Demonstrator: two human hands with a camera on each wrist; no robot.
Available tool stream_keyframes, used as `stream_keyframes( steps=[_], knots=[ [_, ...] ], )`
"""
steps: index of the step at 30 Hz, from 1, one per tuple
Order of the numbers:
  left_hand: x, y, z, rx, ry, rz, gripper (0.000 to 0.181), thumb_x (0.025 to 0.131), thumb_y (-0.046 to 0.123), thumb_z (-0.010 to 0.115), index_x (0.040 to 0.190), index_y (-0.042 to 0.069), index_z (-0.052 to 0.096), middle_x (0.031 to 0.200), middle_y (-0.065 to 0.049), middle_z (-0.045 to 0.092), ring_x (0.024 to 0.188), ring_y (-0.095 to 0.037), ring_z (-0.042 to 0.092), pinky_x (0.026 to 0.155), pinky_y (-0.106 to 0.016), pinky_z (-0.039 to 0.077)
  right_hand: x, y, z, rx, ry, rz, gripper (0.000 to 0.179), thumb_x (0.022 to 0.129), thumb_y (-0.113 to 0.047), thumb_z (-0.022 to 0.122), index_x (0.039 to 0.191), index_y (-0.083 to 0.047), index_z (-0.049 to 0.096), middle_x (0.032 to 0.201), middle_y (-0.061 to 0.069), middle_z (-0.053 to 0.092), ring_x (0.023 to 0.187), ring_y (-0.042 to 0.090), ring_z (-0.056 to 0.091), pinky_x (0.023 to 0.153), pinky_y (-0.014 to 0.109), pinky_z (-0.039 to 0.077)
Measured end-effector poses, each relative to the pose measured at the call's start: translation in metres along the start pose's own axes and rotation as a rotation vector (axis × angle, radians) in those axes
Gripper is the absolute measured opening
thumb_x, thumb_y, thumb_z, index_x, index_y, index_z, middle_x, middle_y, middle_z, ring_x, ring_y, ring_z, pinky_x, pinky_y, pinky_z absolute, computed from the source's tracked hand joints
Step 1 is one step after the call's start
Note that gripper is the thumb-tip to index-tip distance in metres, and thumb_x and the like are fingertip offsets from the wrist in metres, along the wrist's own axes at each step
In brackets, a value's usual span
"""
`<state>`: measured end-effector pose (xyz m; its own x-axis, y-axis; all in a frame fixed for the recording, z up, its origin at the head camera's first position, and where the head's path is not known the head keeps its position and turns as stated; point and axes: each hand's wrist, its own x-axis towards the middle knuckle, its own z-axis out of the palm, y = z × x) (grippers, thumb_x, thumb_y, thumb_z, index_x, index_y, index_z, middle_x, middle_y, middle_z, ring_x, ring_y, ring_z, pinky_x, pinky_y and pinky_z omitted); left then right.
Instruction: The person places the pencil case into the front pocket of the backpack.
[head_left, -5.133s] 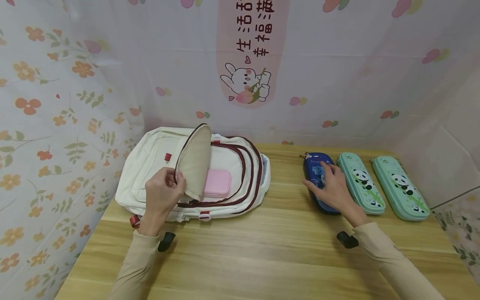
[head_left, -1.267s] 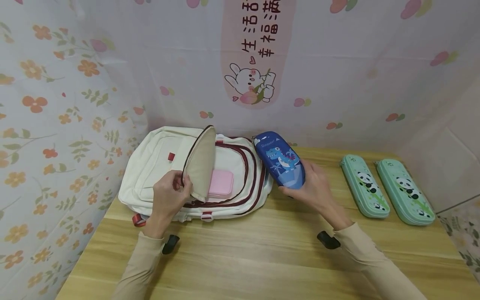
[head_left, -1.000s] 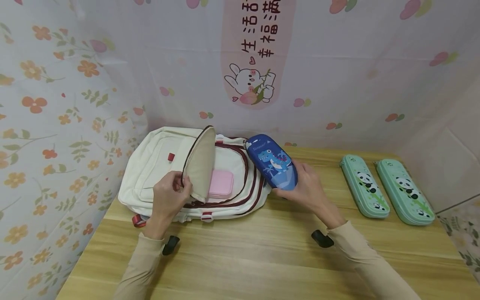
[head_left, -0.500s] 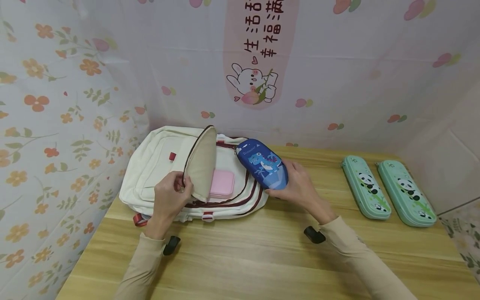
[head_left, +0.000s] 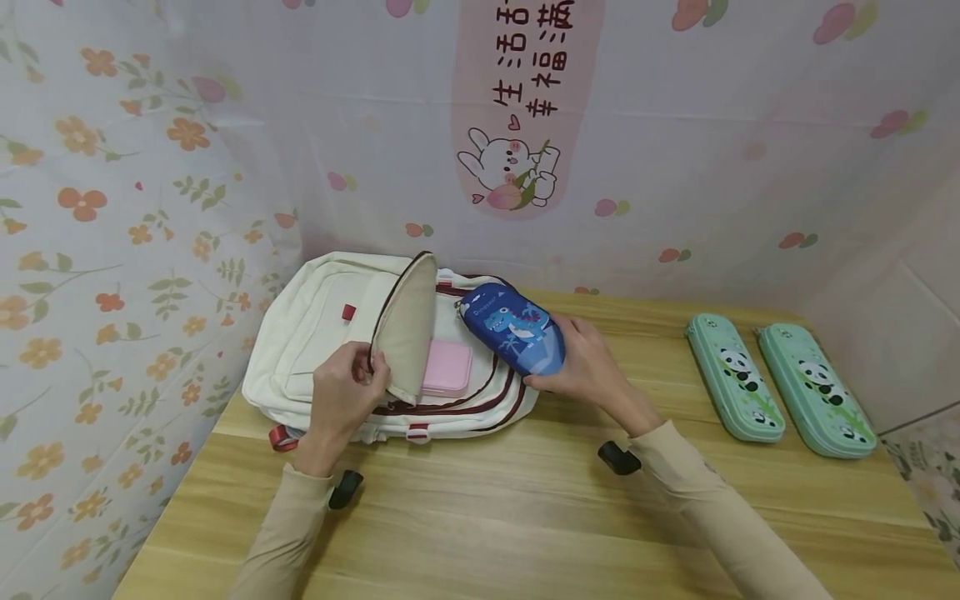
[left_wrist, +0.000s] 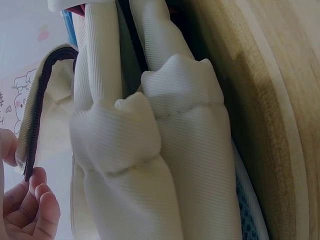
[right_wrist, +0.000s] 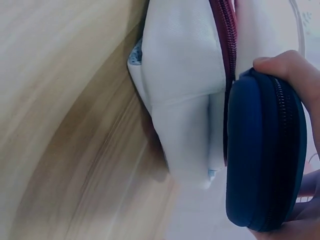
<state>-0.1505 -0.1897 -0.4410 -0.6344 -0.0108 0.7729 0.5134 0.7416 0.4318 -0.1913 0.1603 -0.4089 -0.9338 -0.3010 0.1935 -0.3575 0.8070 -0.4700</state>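
Head view: wood-grain table (head_left: pixel 480 525) bears a white ribbed-fabric backpack (head_left: pixel 322 308); left hand (head_left: pixel 347 387) pinches its raised, zip-edged flap (head_left: pixel 408 333). Right hand (head_left: pixel 583 367), curved wide, grips a rounded blue case (head_left: pixel 516 329) above the pocket (head_left: pixel 447 322), near a square pink box (head_left: pixel 447 368).

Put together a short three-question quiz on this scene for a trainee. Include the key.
1. Multiple choice: what does the person's right grip hold?
A) the pink box
B) the blue dinosaur case
C) the red strap

2. True or false: the left grip pinches the edge of the lifted flap on the white backpack.

3. Count: in the head view, how many green panda cases lie on the wooden table?

Key:
1. B
2. True
3. Two
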Motion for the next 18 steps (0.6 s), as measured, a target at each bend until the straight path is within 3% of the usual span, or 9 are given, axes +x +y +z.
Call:
stream_keyframes(
  steps=[13,18],
  knots=[
    [0.0,0.0,0.003,0.007,0.009,0.011,0.004,0.082,0.0,0.067,0.08,-0.002,0.065,0.061,-0.007,0.056,0.053,-0.013,0.05,0.05,-0.021,0.039,0.018,0.0,-0.003,0.009,-0.115,-0.072,0.106,0.066,-0.045,0.09,0.147,0.005,0.042,0.142,0.025,0.052,0.128,0.042,0.049,0.106,0.058,0.045],
    [0.0,0.0,0.002,0.01,0.002,0.008,0.004,0.082,0.001,0.067,0.08,-0.003,0.064,0.061,-0.007,0.055,0.053,-0.014,0.049,0.049,-0.022,0.039,0.022,0.0,-0.005,0.003,-0.164,-0.064,0.106,0.068,-0.045,0.089,0.149,0.004,0.04,0.143,0.026,0.049,0.128,0.043,0.047,0.106,0.059,0.045]
  ],
)
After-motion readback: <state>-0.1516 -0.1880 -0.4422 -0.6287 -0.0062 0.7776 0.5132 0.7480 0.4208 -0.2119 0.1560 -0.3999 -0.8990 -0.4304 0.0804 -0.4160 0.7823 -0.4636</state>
